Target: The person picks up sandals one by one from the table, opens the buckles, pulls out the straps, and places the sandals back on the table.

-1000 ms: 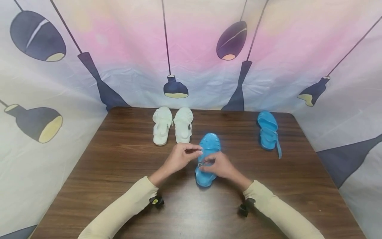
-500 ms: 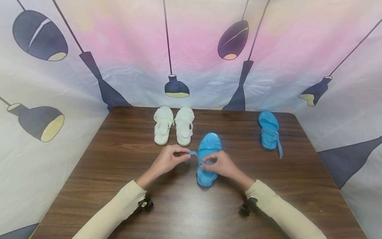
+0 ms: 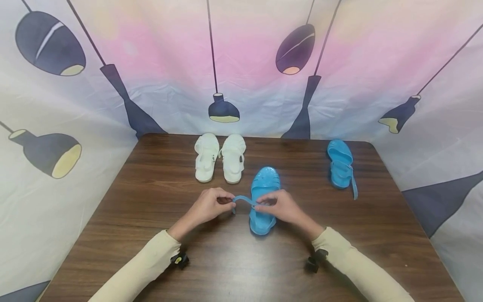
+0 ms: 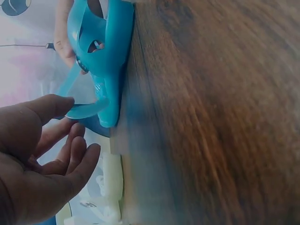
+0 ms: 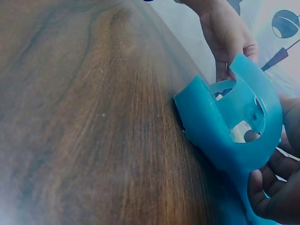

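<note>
A blue jelly sandal (image 3: 266, 178) lies toe-away on the table in the head view. Its loose ankle strap (image 3: 243, 198) arches out to the left, and my left hand (image 3: 209, 205) pinches the strap near its free end between thumb and fingertips. The left wrist view shows that strap (image 4: 90, 110) bent at my thumb. Over the sandal's right side, my right hand (image 3: 285, 207) pinches the ankle band by the small metal buckle (image 4: 81, 64). From the right wrist, the sandal's heel (image 5: 262, 150) partly covers the right fingers.
A pair of white sandals, one left (image 3: 205, 167) and one right (image 3: 232, 167), stands at the back of the table. Another blue sandal (image 3: 341, 165) with its strap hanging loose is at the back right. A printed cloth (image 3: 181, 63) hangs behind the wooden table (image 3: 151, 180).
My left hand has moved left and slightly down, drawing the strap out from the sandal's side; more of the strap now shows. My right hand stays at the buckle.
</note>
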### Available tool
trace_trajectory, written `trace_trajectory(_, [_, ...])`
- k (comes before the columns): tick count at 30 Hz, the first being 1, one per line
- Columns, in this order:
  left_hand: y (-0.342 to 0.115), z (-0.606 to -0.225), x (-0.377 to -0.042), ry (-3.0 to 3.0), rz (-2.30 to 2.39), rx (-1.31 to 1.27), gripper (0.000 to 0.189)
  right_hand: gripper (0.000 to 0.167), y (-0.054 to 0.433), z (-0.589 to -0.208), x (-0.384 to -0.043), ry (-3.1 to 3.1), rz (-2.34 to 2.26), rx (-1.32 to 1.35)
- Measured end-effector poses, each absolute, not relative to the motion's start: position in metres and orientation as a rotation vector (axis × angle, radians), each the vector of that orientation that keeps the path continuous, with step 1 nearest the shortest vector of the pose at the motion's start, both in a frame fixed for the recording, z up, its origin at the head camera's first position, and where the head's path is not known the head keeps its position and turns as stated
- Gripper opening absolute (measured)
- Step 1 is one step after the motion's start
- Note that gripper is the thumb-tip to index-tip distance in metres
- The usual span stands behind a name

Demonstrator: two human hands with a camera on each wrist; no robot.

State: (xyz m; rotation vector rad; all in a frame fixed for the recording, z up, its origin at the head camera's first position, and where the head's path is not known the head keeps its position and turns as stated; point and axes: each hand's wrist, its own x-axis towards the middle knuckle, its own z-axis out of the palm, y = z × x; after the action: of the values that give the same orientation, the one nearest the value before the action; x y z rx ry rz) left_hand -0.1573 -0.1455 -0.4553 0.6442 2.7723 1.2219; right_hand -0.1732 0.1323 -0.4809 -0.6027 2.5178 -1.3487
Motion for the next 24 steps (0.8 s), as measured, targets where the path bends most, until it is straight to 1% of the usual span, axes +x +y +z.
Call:
trace_trajectory(6, [-0.138,-0.453,-0.159,2.762,1.194,0.643,0.026,0.030,0.143,-0.475,-0.177,2.494,-1.388,-0.647])
trace_trajectory(14, [-0.119,-0.453,-0.166,2.644,1.248,0.753,0.038,0.029,0.154,-0.464,-0.177,2.531,-1.381,-0.660])
trace_trajectory(24, [-0.099,-0.461,-0.180,2.547,1.187,0.868,0.033,0.025,0.154,-0.471,-0.173,2.541,-1.274,-0.695])
